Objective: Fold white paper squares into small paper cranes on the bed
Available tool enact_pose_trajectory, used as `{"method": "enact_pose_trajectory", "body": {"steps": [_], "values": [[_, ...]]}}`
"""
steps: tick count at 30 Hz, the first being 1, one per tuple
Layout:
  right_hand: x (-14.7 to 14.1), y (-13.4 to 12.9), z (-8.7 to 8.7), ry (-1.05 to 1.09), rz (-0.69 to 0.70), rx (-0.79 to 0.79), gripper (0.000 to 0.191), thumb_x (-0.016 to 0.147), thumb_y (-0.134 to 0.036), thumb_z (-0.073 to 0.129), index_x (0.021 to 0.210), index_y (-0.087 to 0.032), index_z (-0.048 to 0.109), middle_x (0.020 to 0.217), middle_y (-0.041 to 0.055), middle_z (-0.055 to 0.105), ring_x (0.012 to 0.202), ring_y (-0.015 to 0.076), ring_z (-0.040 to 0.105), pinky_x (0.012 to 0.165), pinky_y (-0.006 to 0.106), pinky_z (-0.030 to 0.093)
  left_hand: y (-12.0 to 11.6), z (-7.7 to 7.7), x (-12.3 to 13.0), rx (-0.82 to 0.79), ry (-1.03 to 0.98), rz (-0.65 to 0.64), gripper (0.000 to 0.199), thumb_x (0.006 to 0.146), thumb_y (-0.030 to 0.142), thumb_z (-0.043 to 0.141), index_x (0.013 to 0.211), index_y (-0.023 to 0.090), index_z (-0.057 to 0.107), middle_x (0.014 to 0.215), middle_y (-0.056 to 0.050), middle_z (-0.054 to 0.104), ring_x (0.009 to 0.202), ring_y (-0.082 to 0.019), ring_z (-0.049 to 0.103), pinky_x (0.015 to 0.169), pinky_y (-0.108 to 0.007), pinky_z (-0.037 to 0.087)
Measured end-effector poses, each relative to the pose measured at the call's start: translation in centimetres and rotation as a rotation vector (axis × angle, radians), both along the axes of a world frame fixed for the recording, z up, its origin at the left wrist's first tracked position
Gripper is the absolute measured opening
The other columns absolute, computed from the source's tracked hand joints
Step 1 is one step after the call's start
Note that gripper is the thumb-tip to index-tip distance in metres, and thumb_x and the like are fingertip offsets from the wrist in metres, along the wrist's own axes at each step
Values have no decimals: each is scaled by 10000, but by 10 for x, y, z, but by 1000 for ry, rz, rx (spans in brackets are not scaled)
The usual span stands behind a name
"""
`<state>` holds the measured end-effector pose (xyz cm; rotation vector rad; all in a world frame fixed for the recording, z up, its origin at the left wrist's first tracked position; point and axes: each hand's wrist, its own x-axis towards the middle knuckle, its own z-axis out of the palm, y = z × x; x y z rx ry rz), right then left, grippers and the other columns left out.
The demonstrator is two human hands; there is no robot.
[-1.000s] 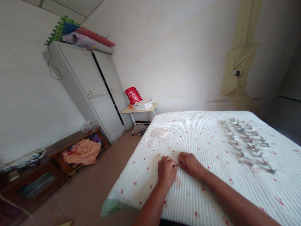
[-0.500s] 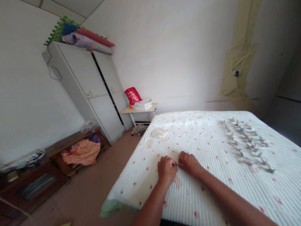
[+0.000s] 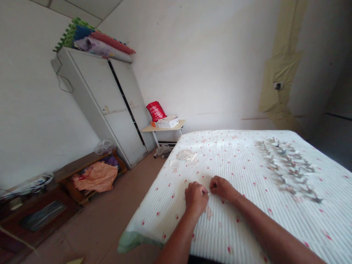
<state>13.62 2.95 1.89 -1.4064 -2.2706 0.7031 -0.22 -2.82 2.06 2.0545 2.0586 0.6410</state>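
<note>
My left hand (image 3: 195,200) and my right hand (image 3: 221,188) rest close together on a white quilted bedspread with red dots (image 3: 242,227). Their fingertips meet around a tiny pale item (image 3: 207,193), which is too small to identify and partly hidden by my fingers. Both hands appear to pinch it. Further right on the bedspread lie rows of small grey and white pieces (image 3: 287,168). A small heap of white paper (image 3: 187,155) sits beyond my hands.
The bed's left edge drops to a brown floor (image 3: 110,227). Beyond the bed stand a small table (image 3: 162,128) holding a red bag and white box, and a white metal wardrobe (image 3: 107,106). A low wooden shelf (image 3: 82,172) holds an orange plastic bag.
My right hand has shifted slightly farther up the bedspread, and my left hand has barely moved. The view has tilted a little.
</note>
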Motion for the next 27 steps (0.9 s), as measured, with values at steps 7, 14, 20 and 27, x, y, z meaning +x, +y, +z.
{"method": "enact_pose_trajectory", "body": {"steps": [7, 14, 20, 27], "values": [[-5, -7, 2, -9, -58, 35, 19, 635, -182, 595, 636, -163, 591, 728, 9, 565, 649, 108, 517, 587, 200, 357, 1, 3, 1, -19, 23, 29, 113, 698, 173, 552, 696, 222, 653, 826, 0, 620, 861, -164, 520, 730, -280, 357], [-6, -4, 0, -64, -80, 24, 73, 607, -106, 574, 643, -168, 588, 749, 9, 574, 681, 110, 521, 600, 194, 362, 4, 1, 0, -38, 19, 23, 120, 699, 182, 553, 701, 230, 662, 841, 2, 631, 864, -160, 525, 733, -277, 363], [-2, 4, -6, -43, -75, 1, 134, 573, -50, 532, 635, -154, 588, 745, 22, 578, 679, 115, 528, 577, 191, 368, 4, 1, -2, -29, 0, -3, 132, 716, 163, 542, 705, 226, 657, 840, 5, 629, 865, -152, 524, 741, -269, 365], [-2, 4, -8, -35, -74, 12, 144, 563, -53, 521, 634, -159, 587, 737, 20, 570, 669, 116, 520, 586, 200, 372, 4, 3, -1, -57, 36, 2, 113, 730, 211, 534, 723, 224, 646, 849, 5, 620, 882, -162, 517, 738, -276, 358]]}}
